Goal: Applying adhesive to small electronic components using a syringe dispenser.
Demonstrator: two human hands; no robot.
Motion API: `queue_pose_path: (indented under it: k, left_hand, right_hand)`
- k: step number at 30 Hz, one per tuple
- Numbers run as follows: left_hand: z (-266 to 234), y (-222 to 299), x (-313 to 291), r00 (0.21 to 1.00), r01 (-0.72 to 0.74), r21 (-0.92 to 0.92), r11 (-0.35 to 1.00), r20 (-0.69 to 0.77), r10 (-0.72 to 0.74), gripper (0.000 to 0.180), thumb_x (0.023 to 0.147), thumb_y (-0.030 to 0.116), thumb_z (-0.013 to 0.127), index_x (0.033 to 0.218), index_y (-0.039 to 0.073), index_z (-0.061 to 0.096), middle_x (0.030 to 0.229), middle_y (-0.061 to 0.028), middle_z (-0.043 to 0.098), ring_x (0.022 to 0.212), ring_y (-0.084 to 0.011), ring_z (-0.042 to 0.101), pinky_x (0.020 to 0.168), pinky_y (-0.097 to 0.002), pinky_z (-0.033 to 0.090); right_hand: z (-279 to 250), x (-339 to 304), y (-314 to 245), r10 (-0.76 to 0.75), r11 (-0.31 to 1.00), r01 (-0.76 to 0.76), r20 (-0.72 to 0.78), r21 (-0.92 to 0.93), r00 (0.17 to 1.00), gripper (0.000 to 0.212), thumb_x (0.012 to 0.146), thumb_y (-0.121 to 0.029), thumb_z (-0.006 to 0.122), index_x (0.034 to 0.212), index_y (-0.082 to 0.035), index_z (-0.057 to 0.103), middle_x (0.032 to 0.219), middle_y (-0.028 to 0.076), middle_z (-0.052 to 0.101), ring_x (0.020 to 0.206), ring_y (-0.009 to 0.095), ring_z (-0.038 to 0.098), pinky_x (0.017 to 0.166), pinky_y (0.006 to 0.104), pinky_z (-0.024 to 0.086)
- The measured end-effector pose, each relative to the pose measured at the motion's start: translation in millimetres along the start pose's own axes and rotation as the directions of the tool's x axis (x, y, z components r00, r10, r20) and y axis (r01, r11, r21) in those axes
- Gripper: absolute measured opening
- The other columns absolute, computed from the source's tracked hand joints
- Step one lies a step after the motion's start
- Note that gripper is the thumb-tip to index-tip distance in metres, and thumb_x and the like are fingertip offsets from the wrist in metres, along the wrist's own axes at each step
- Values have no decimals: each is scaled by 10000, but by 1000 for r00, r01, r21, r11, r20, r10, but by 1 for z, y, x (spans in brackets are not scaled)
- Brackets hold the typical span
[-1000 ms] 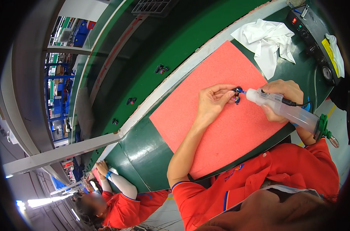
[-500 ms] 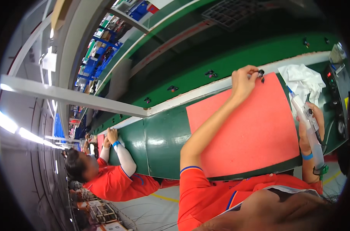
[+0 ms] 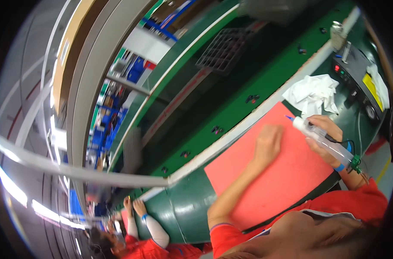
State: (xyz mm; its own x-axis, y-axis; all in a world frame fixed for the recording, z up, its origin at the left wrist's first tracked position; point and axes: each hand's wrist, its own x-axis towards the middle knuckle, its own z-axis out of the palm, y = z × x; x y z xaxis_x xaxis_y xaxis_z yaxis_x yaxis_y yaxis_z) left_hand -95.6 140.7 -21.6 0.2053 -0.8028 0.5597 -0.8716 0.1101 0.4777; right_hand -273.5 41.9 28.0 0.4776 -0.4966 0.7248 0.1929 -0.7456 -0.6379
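Head view: left hand (image 3: 269, 141) over one pink mat (image 3: 293, 172), fingers curled, blurred; whether it holds anything, I cannot tell. Toward the mat's two o'clock, the right hand (image 3: 327, 126) wraps one syringe (image 3: 319, 136), blue tip (image 3: 289, 117) toward ten. One white cloth (image 3: 313, 93) lies at one; at least six dark parts (image 3: 252, 99) dot the green belt (image 3: 234, 114).

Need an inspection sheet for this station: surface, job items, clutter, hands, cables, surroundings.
Surface: pink mat on green bench.
Job items: syringe, blue tip near the mat's edge; small dark parts spaced along the conveyor.
Clutter: crumpled white cloth between mat and control box.
Hands: right hand grips the syringe; left hand over the mat, blurred, contents unclear.
Cables: black cord at the syringe, far end unclear.
Surroundings: co-worker at the left.
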Motion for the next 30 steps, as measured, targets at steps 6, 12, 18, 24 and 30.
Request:
queue_pose_path:
  k: [6, 12, 18, 24, 30]
  left_hand:
    - [8, 13, -1, 982, 89, -179, 980, 179, -57, 40, 729, 27, 596, 764, 16, 579, 714, -93, 555, 644, -233, 538, 569, -306, 433]
    - [3, 12, -10, 976, 115, -174, 978, 204, -79, 37, 726, 36, 608, 760, 31, 596, 730, -75, 563, 660, -204, 543, 573, -289, 432]
    - [6, 13, -6, 978, 119, -146, 982, 191, -90, 45, 722, 41, 616, 765, 39, 603, 732, -69, 562, 660, -204, 542, 571, -285, 430]
    - [7, 16, -5, 974, 134, -130, 982, 199, -106, 53, 717, 42, 621, 769, 43, 610, 723, -66, 558, 652, -195, 539, 570, -284, 428]
    - [7, 17, -4, 973, 129, -122, 984, 206, -102, 53, 717, 45, 624, 768, 41, 610, 711, -66, 555, 628, -183, 534, 561, -279, 424]
  right_hand:
    - [-3, -1, 1, 49, 999, -49, 54, -16, 997, 406, 605, -54, 699, 982, -18, 553, 935, 140, 571, 839, 248, 580, 700, 300, 479]
    - [4, -1, 9, 1, 996, 0, 14, -94, 1000, 388, 595, -80, 712, 954, -36, 571, 897, 119, 585, 784, 229, 599, 654, 280, 496]
    - [8, -5, 27, -2, 994, 4, 10, -112, 1000, 379, 595, -112, 722, 932, -22, 573, 884, 117, 592, 766, 228, 602, 650, 284, 499]
    - [5, -3, 27, -8, 992, 5, -29, -126, 1000, 365, 591, -114, 722, 916, -27, 584, 879, 112, 594, 745, 219, 606, 628, 277, 502]
    - [9, -5, 30, -23, 993, 13, -77, -120, 997, 348, 590, -136, 720, 901, -42, 596, 877, 97, 596, 732, 202, 609, 600, 262, 501]
